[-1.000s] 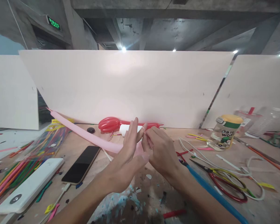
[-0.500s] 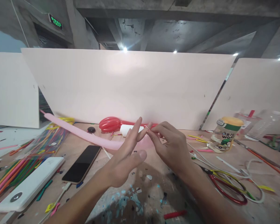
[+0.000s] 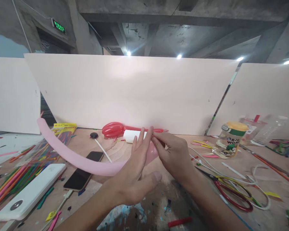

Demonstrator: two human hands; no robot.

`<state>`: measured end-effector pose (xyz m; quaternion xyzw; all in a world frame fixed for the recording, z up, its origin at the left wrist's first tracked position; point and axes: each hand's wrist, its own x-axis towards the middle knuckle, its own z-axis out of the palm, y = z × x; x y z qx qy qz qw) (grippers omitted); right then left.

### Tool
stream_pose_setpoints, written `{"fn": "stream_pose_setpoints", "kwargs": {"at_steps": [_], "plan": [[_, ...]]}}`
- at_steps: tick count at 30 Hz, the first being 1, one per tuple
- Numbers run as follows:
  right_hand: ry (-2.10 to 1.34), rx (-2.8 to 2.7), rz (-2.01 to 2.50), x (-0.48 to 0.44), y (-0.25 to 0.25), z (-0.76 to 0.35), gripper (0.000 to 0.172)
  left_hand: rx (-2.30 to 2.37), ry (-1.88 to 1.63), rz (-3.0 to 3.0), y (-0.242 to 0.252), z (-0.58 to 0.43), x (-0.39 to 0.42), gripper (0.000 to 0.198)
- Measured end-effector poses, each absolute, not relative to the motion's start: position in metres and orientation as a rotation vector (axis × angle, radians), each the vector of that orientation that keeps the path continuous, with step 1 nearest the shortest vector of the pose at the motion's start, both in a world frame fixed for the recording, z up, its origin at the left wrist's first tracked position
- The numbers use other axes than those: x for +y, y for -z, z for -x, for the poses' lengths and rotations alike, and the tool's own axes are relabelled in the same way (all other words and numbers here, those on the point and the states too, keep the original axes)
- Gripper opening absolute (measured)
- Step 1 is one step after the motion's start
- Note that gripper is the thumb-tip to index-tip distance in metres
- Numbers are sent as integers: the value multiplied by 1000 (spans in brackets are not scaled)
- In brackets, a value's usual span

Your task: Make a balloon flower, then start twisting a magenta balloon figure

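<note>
**Fig. 1.** My left hand (image 3: 135, 173) is spread flat, fingers straight and thumb out, gripping nothing. Its fingertips (image 3: 144, 134) lie against the tail end of the long pale-pink rubber balloon (image 3: 86, 165). My right hand (image 3: 174, 155), at 3 o'clock of the left, is pinched closed on the thin neck of the balloon, just where the left fingertips end. Whether the neck is looped round a left finger cannot be told. The balloon's body curves away from the hands toward 9 o'clock, raised above the bare wooden tabletop (image 3: 82, 141), and its far tip stands up at 10 o'clock.

Beneath the curve, at 8 o'clock of the hands, lies a black slab smartphone (image 3: 83, 176); farther out on the same bearing is a white rectangular power bank (image 3: 31, 192). At 11 o'clock, against the white board, lies a red twisted balloon (image 3: 112, 128), with a short white cylinder (image 3: 130, 135) just beside it. Red-handled scissors (image 3: 233, 192) lie at 4 o'clock, well apart from the hands.
</note>
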<state>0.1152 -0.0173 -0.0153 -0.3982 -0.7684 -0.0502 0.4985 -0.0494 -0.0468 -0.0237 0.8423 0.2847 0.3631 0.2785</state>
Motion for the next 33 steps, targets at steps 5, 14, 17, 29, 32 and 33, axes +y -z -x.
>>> {"fn": "stream_pose_setpoints", "kwargs": {"at_steps": [5, 14, 17, 29, 32, 33], "plan": [[236, -1889, 881, -16, 20, -118, 19, 778, -906, -2253, 20, 53, -50, 77], [360, -1771, 961, -11, 22, -112, 29, 860, -942, -2416, 21, 50, -53, 86], [371, -1767, 993, -9, 23, -111, 29, 902, -952, -2429, 21, 48, -55, 90], [214, -1779, 991, -20, 25, -98, 20, 724, -1056, -2127, 29, 48, -44, 78], [-33, -1726, 967, -24, 21, -96, 14, 591, -1159, -2090, 33, 46, -40, 77], [-153, -1708, 948, -25, 18, -97, 13, 561, -1186, -2081, 33, 46, -40, 76]]}}
